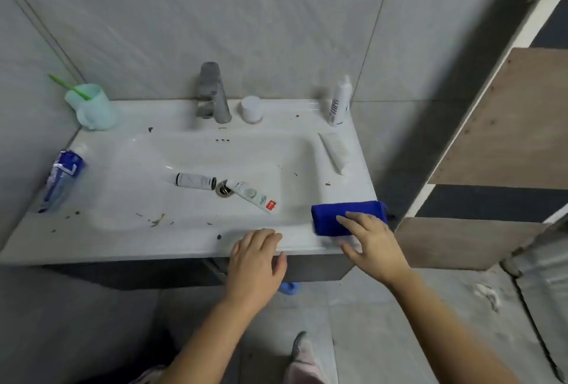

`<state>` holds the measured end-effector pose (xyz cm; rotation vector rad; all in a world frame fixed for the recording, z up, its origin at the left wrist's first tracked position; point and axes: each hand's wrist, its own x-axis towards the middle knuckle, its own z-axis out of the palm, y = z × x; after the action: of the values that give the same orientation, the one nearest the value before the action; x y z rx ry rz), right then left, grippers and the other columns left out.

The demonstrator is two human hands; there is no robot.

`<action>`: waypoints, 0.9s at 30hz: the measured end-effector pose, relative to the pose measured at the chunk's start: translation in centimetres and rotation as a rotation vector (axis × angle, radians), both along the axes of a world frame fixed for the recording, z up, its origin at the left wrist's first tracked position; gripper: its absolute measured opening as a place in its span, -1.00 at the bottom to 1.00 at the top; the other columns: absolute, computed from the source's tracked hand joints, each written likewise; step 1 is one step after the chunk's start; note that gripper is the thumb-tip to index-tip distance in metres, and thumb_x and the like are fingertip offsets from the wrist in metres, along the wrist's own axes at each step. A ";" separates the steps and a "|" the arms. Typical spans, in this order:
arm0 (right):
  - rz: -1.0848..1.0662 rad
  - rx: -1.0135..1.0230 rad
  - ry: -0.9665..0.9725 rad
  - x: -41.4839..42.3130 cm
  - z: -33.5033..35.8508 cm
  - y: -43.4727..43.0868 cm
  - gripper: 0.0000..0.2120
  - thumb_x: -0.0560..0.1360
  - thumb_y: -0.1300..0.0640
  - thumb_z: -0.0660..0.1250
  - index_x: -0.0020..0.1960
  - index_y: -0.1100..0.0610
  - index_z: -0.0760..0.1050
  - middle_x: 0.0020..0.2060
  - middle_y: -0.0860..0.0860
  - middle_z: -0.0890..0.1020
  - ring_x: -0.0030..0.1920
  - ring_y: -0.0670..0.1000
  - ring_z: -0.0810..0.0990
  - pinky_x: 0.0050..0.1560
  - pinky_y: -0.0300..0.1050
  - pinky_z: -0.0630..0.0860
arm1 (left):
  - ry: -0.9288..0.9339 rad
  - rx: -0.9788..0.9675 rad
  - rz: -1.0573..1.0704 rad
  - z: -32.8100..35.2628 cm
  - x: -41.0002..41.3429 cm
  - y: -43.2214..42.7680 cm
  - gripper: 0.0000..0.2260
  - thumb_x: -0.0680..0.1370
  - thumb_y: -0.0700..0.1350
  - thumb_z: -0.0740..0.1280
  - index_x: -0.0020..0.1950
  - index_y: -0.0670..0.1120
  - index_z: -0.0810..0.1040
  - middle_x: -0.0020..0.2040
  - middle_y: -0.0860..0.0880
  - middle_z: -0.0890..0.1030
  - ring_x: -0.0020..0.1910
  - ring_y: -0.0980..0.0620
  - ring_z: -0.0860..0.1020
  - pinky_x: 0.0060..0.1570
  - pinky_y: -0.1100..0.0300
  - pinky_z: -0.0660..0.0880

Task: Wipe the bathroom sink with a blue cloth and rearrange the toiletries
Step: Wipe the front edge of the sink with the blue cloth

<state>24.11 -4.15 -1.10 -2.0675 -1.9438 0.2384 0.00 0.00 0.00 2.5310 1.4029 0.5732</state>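
The white sink (123, 239) spreads out ahead of both hands, its rim and basin speckled with dark spots and bits of dirt. The left hand (256, 260) rests on the front rim with its fingers relaxed and lightly bent, holding nothing. The right hand (368, 242) lies just beside it to the right, fingers spread and nearly straight, laid flat on the blue cloth (338, 214), thumb off to the near side; it presses on the cloth and does not close around it. The folded cloth sits on the sink's front right corner, under and just beyond those fingertips. Far beyond the left hand, against the wall, stands the grey faucet (212, 94). Well off to the left hand's far left sits a pale green cup (92, 110), and nearer on that side a blue tube (63, 179) lies on the left rim. Beyond the right hand a white bottle (339, 102) stands upright at the back corner, with a white tube (335, 151) lying on the right rim nearer the hand. In the basin, just beyond the left hand, a toothpaste tube (253, 197) lies with one end over the drain (222, 190), and a small white bottle (195, 180) lies on its side to the drain's left. A white jar (251, 109) stands just right of the faucet. A green toothbrush (69, 87) leans out of the cup.
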 end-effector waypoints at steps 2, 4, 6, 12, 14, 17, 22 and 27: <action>0.069 -0.056 0.030 1.6 -1.1 2.3 -0.52 0.41 -0.12 0.21 0.25 0.07 0.48 0.18 0.10 0.55 0.15 0.17 0.52 0.15 0.16 0.44 | 0.004 -0.004 0.011 -1.0 1.7 1.2 -0.65 0.43 0.03 0.13 0.00 -0.10 0.62 -0.03 0.00 0.63 -0.06 -0.01 0.59 -0.07 0.10 0.53; 0.134 -0.101 -0.013 2.9 -2.7 4.5 -0.49 0.39 -0.18 0.18 0.21 0.07 0.52 0.11 0.14 0.56 0.07 0.20 0.55 0.06 0.20 0.49 | 0.017 -0.028 0.024 -2.4 3.0 2.1 -0.66 0.43 0.04 0.17 0.02 -0.09 0.62 -0.01 0.01 0.63 -0.05 0.00 0.58 -0.07 0.11 0.53; 0.169 -0.090 -0.063 3.6 -3.8 5.9 -0.50 0.37 -0.22 0.18 0.14 0.05 0.55 0.00 0.14 0.56 -0.04 0.19 0.56 -0.07 0.14 0.53 | 0.021 -0.028 0.017 -3.9 3.9 3.1 -0.66 0.43 0.06 0.17 0.03 -0.07 0.61 0.01 0.01 0.62 0.00 0.03 0.54 -0.05 0.14 0.52; -0.013 0.046 -0.082 2.7 -5.2 2.5 -0.51 0.39 -0.24 0.17 0.10 0.07 0.57 -0.11 0.12 0.54 -0.13 0.13 0.53 -0.15 0.01 0.48 | -0.027 -0.113 -0.062 -7.4 6.5 4.5 -0.62 0.44 0.09 0.19 0.11 -0.09 0.56 0.06 -0.03 0.60 0.07 0.06 0.41 0.06 0.17 0.35; -0.038 0.060 -0.113 2.9 -5.5 2.2 -0.52 0.40 -0.23 0.16 0.07 0.07 0.58 -0.13 0.12 0.54 -0.15 0.13 0.53 -0.18 0.02 0.49 | -0.056 -0.109 -0.092 -8.6 6.5 4.3 -0.65 0.44 0.09 0.22 0.12 -0.06 0.51 0.07 -0.05 0.60 0.08 0.05 0.41 0.09 0.15 0.30; -0.110 0.020 -0.148 4.1 -5.2 5.9 -0.55 0.40 -0.21 0.19 0.07 0.08 0.56 -0.15 0.14 0.52 -0.20 0.17 0.52 -0.25 0.03 0.48 | -0.107 -0.098 -0.091 -9.7 6.1 4.4 -0.65 0.52 0.18 0.17 0.15 -0.02 0.47 0.10 -0.04 0.59 0.10 0.03 0.44 0.10 0.16 0.29; -0.181 -0.052 -0.123 2.9 -4.3 6.0 -0.57 0.30 -0.08 0.48 0.07 0.11 0.53 -0.15 0.15 0.53 -0.22 0.18 0.52 -0.28 0.08 0.51 | -0.084 -0.079 -0.117 -9.9 5.9 4.7 -0.54 0.55 0.24 0.07 0.12 -0.07 0.55 0.09 -0.06 0.59 0.09 0.02 0.43 0.07 0.16 0.29; -0.153 -0.026 -0.098 2.5 -4.8 0.9 -0.59 0.35 -0.15 0.34 0.05 0.11 0.51 -0.21 0.10 0.50 -0.29 0.14 0.52 -0.43 -0.11 0.45 | -0.099 -0.070 -0.117 -10.2 5.8 4.4 -0.62 0.54 0.17 0.15 0.14 -0.07 0.53 0.11 -0.06 0.58 0.11 0.00 0.45 0.09 0.11 0.32</action>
<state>26.63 -3.21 -5.92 -2.2710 -1.8335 0.1318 5.82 4.37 -10.21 2.4732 1.2110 0.6082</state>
